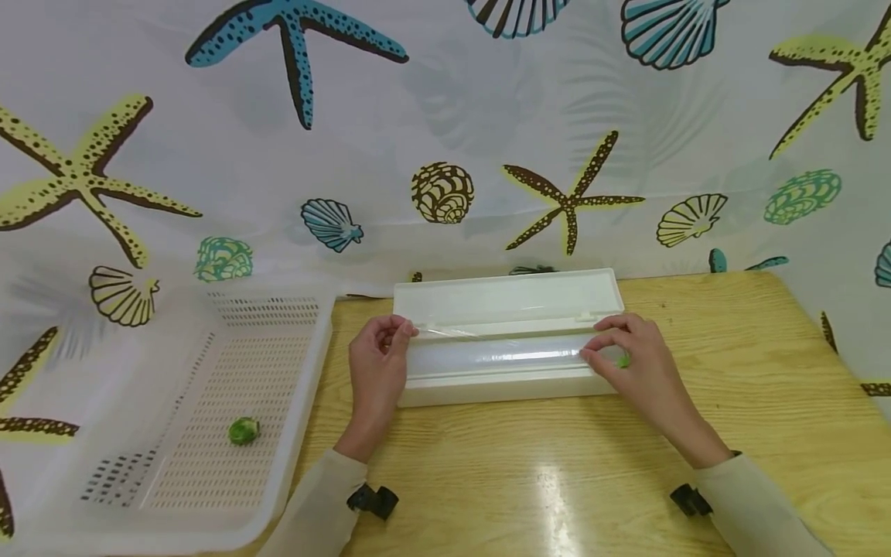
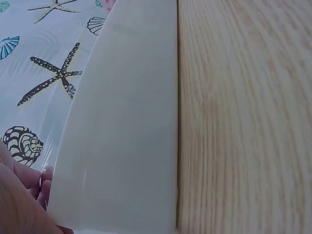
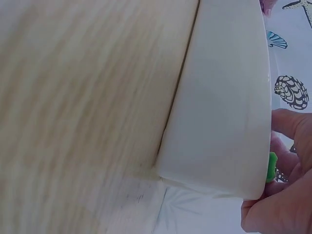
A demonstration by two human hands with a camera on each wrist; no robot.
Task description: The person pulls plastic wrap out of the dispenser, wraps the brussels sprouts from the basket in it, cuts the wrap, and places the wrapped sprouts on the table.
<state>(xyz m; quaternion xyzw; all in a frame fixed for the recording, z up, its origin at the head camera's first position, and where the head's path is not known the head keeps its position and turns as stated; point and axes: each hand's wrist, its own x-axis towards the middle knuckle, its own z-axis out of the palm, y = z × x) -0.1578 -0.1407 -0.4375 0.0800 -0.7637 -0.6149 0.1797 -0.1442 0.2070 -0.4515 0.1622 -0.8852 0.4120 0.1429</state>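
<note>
A long white cling film dispenser (image 1: 508, 389) lies on the table with its lid (image 1: 508, 298) swung back. Inside it is a shiny roll of cling film (image 1: 501, 354). At the left end, my left hand (image 1: 376, 379) pinches the loose film between thumb and fingers, raising a thin clear strip. My right hand (image 1: 643, 367) is at the other end, thumb and forefinger pinched together on the film. A green piece (image 3: 271, 166) shows beside the right fingers. Both wrist views show mostly the dispenser's plain front wall (image 2: 122, 122); the fingertips are partly hidden behind it.
A white perforated plastic basket (image 1: 309, 387) stands left of the dispenser, holding a small green Brussels sprout (image 1: 244, 431). Behind the wooden table (image 1: 501, 480) hangs a white cloth (image 1: 376, 155) printed with starfish and shells.
</note>
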